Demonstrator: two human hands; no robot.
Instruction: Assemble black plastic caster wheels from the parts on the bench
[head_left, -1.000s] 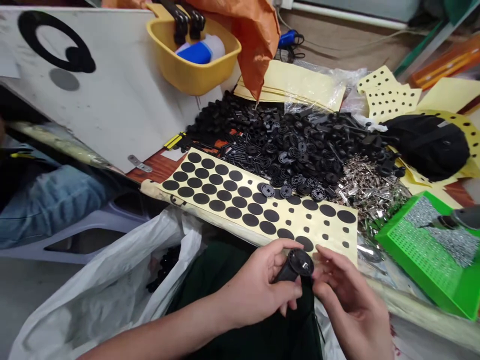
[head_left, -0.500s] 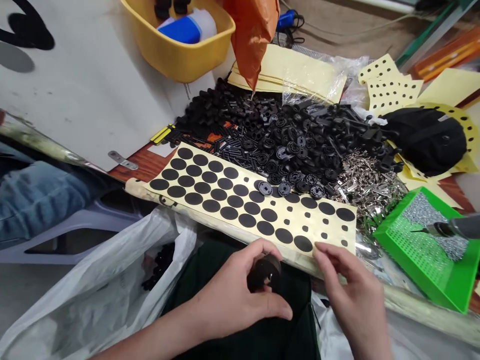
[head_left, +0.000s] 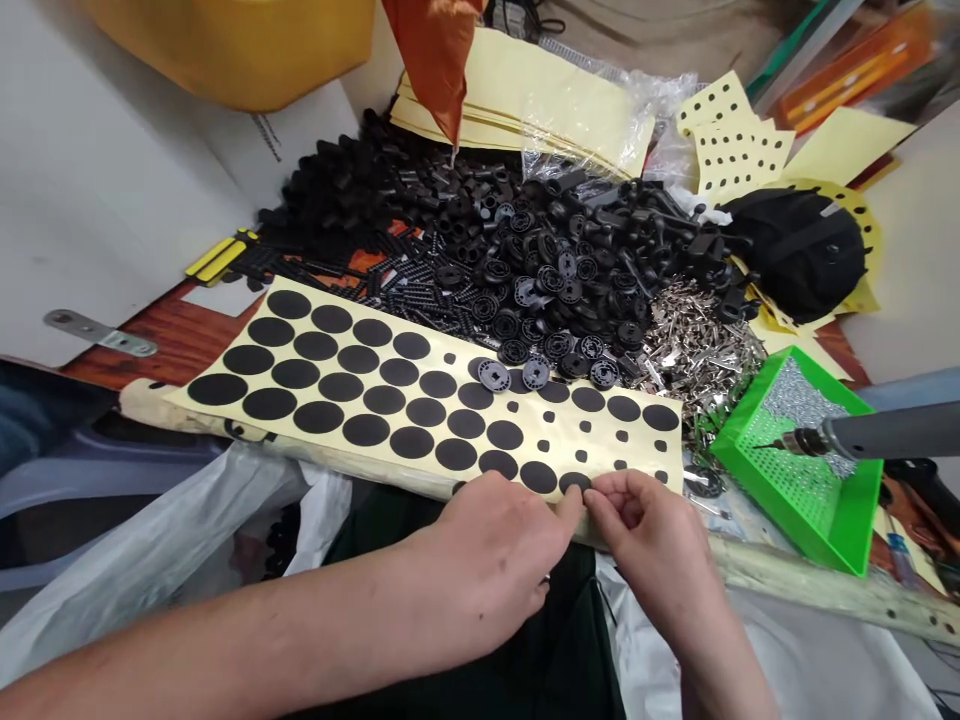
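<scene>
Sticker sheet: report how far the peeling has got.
Done: the right end of the yellow sticker sheet shows only small dots where big black discs are gone. In hand: the left hand and right hand pinch at one disc on the near edge. Left: many rows of large discs across the left part.

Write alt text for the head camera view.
Both hands, left hand and right hand, pinch at one black round sticker on the near edge of a yellow sticker sheet. Behind lie a pile of black plastic parts and a green tray.
</scene>
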